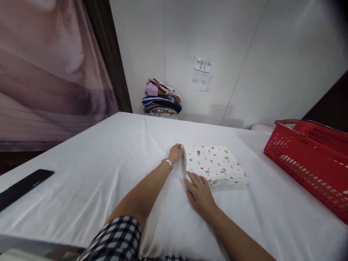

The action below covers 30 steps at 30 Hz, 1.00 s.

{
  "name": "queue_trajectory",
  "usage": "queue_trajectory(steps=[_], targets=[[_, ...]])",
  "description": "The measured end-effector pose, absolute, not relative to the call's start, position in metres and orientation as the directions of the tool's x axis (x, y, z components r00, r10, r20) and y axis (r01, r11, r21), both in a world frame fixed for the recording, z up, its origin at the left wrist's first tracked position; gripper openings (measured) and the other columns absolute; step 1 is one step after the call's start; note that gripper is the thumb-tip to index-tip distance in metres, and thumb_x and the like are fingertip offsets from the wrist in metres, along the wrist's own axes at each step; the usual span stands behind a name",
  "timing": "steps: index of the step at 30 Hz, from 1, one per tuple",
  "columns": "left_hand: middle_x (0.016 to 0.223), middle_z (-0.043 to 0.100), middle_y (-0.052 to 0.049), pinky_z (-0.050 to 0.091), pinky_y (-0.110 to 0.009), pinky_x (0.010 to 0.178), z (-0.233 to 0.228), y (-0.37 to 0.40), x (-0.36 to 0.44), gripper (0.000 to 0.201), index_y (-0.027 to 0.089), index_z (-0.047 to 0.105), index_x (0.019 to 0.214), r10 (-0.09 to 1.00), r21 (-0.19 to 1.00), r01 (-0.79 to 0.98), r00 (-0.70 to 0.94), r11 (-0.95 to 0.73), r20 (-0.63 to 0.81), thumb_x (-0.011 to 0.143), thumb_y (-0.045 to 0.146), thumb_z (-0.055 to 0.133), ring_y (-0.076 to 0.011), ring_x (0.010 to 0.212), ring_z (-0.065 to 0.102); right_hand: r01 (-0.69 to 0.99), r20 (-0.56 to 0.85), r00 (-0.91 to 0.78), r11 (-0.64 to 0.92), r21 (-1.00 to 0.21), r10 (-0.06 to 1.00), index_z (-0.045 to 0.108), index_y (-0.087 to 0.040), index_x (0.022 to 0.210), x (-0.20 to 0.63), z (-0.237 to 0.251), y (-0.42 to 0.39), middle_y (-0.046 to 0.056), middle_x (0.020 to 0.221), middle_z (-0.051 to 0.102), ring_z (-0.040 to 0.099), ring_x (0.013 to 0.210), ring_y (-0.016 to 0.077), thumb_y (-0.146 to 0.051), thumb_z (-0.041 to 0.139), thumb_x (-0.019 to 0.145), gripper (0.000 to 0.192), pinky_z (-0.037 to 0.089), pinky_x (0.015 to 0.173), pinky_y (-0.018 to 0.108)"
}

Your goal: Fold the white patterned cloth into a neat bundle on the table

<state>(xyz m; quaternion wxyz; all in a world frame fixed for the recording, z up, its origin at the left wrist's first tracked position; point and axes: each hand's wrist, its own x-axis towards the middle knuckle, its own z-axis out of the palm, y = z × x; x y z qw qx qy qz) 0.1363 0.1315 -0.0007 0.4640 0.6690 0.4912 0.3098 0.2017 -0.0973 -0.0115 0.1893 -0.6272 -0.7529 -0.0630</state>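
A white folded cloth point(214, 161) printed with small palm trees, a flamingo and leaves lies on the white-covered table, its layers stacked along the near edge. At its far left corner, my left hand point(176, 152), wearing a silver bracelet on the wrist, has its fingers closed on the edge. My right hand point(200, 192) is at the near left corner, fingertips over the top layer and along the edge. The thumb's grip there is partly hidden. Between the two hands, the left side of the cloth is slightly raised.
A red plastic basket point(307, 159) with a metal handle stands at the right. A black phone point(24, 186) lies at the left edge. Behind the table, a pile of folded fabrics point(162, 99) rests against the wall, near paper labels point(200, 82). A pink curtain point(54, 72) hangs at left.
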Motion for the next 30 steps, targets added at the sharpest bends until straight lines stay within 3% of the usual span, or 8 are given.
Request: queue_trajectory(steps=[7,13,18,23,30], targets=[[0.119,0.063,-0.006,0.044,-0.026,0.092,-0.003,0.147,0.136,0.048,0.018,0.062,0.116,0.874,0.935,0.306,0.486,-0.177,0.006,0.070,0.008,0.058,-0.0185,0.104,0.059,0.966,0.355,-0.129,0.198,-0.167,0.926,0.051,-0.024,0.128,0.201,-0.012,-0.097,0.008,0.143,0.040,0.036,0.128,0.0257,-0.018,0.047,0.085,0.043,0.026,0.101,0.045],[0.097,0.070,-0.005,0.049,-0.025,0.079,0.000,0.157,0.136,0.040,0.015,0.066,0.109,0.820,0.951,0.276,0.570,-0.143,-0.042,0.071,0.007,0.055,-0.0141,0.080,0.063,0.965,0.352,-0.126,0.197,-0.173,0.927,0.051,-0.024,0.128,0.200,-0.011,-0.098,0.008,0.143,0.040,0.035,0.129,0.0250,-0.018,0.046,0.086,0.042,0.027,0.102,0.044],[0.082,0.069,-0.003,0.049,-0.025,0.064,0.005,0.159,0.134,0.039,0.015,0.065,0.110,0.760,0.962,0.243,0.646,-0.124,-0.065,0.073,0.010,0.057,-0.0096,0.059,0.056,0.963,0.355,-0.126,0.200,-0.179,0.926,0.051,-0.024,0.127,0.199,-0.010,-0.098,0.007,0.143,0.040,0.035,0.130,0.0250,-0.018,0.045,0.086,0.042,0.026,0.103,0.045],[0.069,0.063,0.000,0.043,-0.022,0.057,0.005,0.160,0.137,0.033,0.015,0.070,0.094,0.782,0.957,0.251,0.621,-0.147,-0.043,0.068,0.005,0.052,-0.0083,0.054,0.049,0.966,0.335,-0.123,0.190,-0.177,0.934,0.051,-0.024,0.126,0.198,-0.010,-0.100,0.006,0.145,0.038,0.035,0.130,0.0248,-0.018,0.045,0.085,0.041,0.026,0.103,0.045],[0.066,0.061,0.001,0.040,-0.021,0.056,0.002,0.163,0.141,0.030,0.016,0.070,0.083,0.809,0.962,0.248,0.585,-0.118,-0.052,0.064,0.003,0.050,-0.0081,0.054,0.046,0.966,0.333,-0.117,0.185,-0.181,0.936,0.052,-0.023,0.126,0.197,-0.007,-0.100,0.007,0.143,0.041,0.036,0.130,0.0238,-0.017,0.045,0.085,0.042,0.026,0.104,0.044]])
